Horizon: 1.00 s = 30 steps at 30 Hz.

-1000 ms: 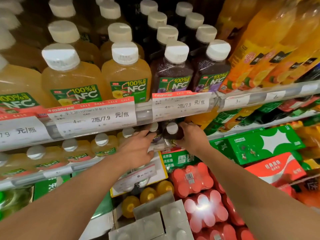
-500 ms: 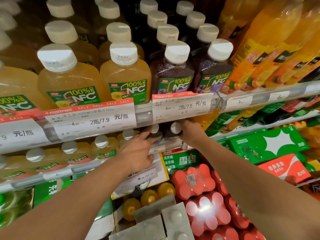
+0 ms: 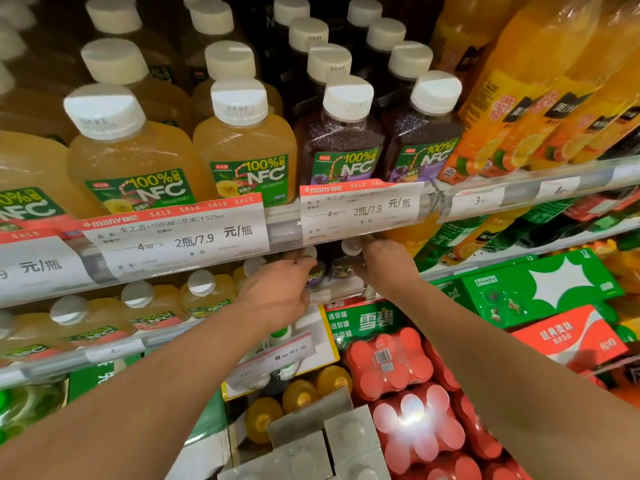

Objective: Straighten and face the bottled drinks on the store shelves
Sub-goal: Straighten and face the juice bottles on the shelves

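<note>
Two dark purple juice bottles stand side by side on the lower shelf, under the price rail of the shelf above. My left hand (image 3: 277, 292) wraps the left dark bottle (image 3: 316, 271). My right hand (image 3: 384, 265) grips the right dark bottle (image 3: 341, 265), whose white cap shows beside my thumb. My fingertips and most of both bottles are hidden by the rail and my hands. Yellow juice bottles (image 3: 207, 292) with white caps fill the same shelf to the left.
The shelf above holds yellow NFC bottles (image 3: 242, 147), purple NFC bottles (image 3: 341, 140) and tall orange bottles (image 3: 540, 98), behind a price rail (image 3: 277, 226). Below are red can packs (image 3: 391, 362), green boxes (image 3: 540, 289) and small orange-capped bottles (image 3: 298, 396).
Both hands have pushed slightly deeper and higher under the price rail, staying on the two dark bottles. The view has crept closer to the shelves.
</note>
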Tool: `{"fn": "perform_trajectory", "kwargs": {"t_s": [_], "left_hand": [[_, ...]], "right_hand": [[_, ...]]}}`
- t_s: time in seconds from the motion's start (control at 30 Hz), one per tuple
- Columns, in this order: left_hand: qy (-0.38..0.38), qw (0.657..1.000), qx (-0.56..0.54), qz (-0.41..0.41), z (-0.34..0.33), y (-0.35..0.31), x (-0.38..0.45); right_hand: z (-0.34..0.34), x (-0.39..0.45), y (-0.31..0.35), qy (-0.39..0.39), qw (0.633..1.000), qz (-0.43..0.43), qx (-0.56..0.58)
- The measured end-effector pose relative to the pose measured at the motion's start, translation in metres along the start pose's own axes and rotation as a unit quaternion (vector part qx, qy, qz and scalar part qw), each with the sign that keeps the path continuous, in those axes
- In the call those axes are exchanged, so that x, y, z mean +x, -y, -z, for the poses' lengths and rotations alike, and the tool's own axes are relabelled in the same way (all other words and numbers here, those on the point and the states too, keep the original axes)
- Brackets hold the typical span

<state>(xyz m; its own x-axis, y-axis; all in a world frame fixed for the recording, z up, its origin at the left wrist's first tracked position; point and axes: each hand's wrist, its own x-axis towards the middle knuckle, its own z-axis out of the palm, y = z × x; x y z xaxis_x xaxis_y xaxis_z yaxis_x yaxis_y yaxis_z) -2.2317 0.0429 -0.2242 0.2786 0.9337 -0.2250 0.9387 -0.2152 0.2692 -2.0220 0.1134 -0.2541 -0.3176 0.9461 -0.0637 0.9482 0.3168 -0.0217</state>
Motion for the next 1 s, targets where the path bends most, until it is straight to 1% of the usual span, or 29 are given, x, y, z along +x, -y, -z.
{"fn": "perform_trajectory", "kwargs": {"t_s": [0.07,0.13,0.2,0.3,0.4,0.53,0.6,0.67,0.73,0.9,1.0], "left_hand": [[-0.029,0.999,-0.025,0.016,0.003,-0.001,0.005],[-0.053,0.998,-0.026,0.033,0.002,-0.001,0.010],[-0.044,0.997,-0.024,0.059,-0.002,0.001,0.015],[-0.032,0.996,-0.040,0.078,-0.012,0.006,0.023],[-0.056,0.993,-0.070,0.082,-0.024,0.011,0.029],[-0.044,0.986,-0.113,0.117,-0.028,0.009,0.033],[-0.044,0.987,-0.098,0.121,-0.026,0.010,0.034],[-0.020,0.990,-0.079,0.115,-0.023,0.011,0.033],[-0.012,0.991,-0.075,0.107,-0.022,0.011,0.033],[-0.039,0.992,-0.054,0.104,-0.025,0.009,0.036],[-0.064,0.991,-0.053,0.101,-0.027,0.007,0.037]], "right_hand": [[-0.003,0.000,-0.001,-0.009,0.999,-0.018,0.037],[-0.005,-0.001,-0.001,-0.024,0.996,-0.042,0.074],[-0.008,0.000,-0.001,-0.043,0.992,-0.057,0.102],[-0.014,0.002,0.000,-0.044,0.991,-0.072,0.108],[-0.018,0.006,-0.001,-0.037,0.992,-0.081,0.092],[-0.016,0.007,-0.006,-0.031,0.994,-0.059,0.083],[-0.014,0.007,-0.008,-0.022,0.995,-0.033,0.094],[-0.012,0.008,-0.010,-0.010,0.995,-0.018,0.098],[-0.011,0.008,-0.011,-0.003,0.996,-0.010,0.092],[-0.014,0.006,-0.011,-0.023,0.994,-0.011,0.108],[-0.017,0.005,-0.009,-0.021,0.994,-0.030,0.106]]}}
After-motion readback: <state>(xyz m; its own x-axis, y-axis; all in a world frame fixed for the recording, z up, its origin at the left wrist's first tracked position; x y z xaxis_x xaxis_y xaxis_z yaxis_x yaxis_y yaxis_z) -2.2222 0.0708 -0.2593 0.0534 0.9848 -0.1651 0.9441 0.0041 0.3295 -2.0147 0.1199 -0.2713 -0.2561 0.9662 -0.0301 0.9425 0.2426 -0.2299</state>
